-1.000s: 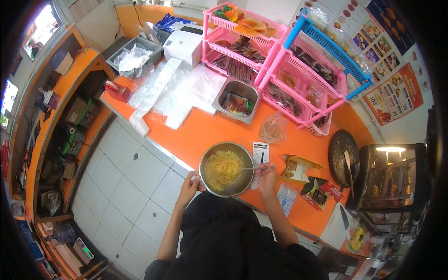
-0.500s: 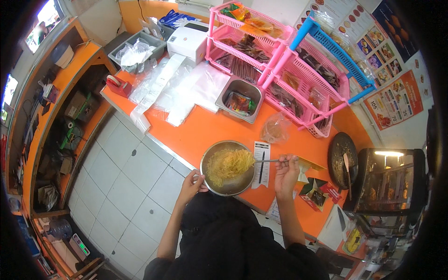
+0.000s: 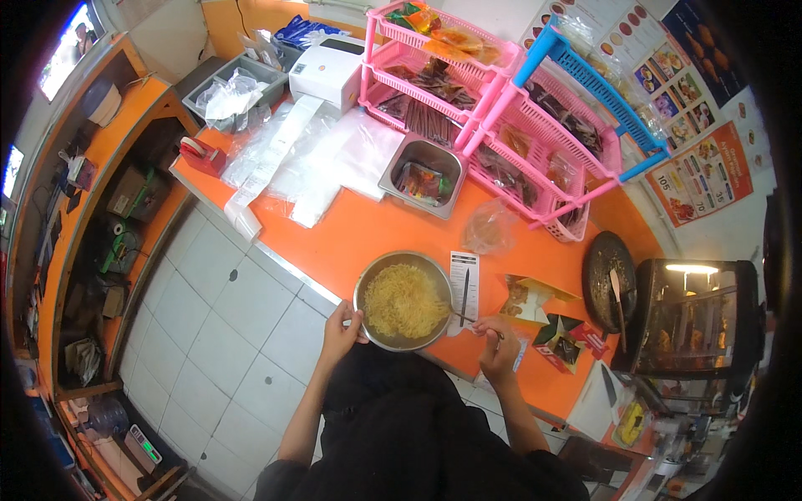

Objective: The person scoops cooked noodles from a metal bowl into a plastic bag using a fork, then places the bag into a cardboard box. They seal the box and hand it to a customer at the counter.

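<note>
Item: round steel bowl of yellow noodles (image 3: 404,301), on the orange counter (image 3: 351,238) at its near edge, directly before the person. Change noted: a second ago the slim utensil (image 3: 464,318) reached into the noodles; now it lies drawn back toward the bowl's right rim, and the bowl sits slightly nearer the edge (stirring looks paused or between strokes).

Left hand (image 3: 341,327): fingers curled onto the bowl's left rim, steadying it.

Right hand (image 3: 494,336): closed around the utensil's handle, just right of the bowl.

Adjacent: white paper slip with a pen (image 3: 464,285), touching the bowl's right side; printed sachets (image 3: 535,299) further right.
</note>
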`<state>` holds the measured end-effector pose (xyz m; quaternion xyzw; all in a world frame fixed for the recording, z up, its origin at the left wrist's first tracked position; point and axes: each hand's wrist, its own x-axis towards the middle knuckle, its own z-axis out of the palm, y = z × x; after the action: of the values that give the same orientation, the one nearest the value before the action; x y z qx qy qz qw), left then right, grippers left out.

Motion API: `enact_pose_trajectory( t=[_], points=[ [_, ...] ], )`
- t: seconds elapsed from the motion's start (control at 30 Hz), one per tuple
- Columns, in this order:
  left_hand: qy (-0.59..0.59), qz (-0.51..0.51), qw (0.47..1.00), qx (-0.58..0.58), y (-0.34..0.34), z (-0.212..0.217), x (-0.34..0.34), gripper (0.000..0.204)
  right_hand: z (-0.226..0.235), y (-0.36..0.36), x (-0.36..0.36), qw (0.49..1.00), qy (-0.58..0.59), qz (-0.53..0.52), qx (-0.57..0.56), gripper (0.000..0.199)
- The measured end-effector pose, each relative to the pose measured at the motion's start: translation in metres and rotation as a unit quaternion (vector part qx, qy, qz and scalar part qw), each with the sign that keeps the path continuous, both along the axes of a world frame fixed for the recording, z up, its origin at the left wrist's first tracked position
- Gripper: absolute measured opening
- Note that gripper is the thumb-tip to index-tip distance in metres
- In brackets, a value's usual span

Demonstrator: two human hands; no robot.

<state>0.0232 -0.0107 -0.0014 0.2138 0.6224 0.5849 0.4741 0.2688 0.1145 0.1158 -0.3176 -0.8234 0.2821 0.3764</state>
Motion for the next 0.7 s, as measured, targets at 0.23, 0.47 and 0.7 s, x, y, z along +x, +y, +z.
enact_pose_trajectory(
  t=[0.23,0.47,0.7],
  points=[
    [0.040,-0.053,0.998,-0.005,0.012,-0.003,-0.018,0.018,-0.051,0.063,-0.046,0.996,0.062,0.005,-0.057,0.024],
    [0.008,-0.067,0.998,-0.009,0.012,-0.006,-0.031,0.021,-0.118,0.099,-0.091,0.902,0.132,0.125,-0.391,0.031],
    [0.010,-0.035,0.999,-0.038,0.012,0.003,-0.026,0.022,-0.069,0.106,-0.036,0.909,0.069,0.171,-0.373,0.030]
  ],
)
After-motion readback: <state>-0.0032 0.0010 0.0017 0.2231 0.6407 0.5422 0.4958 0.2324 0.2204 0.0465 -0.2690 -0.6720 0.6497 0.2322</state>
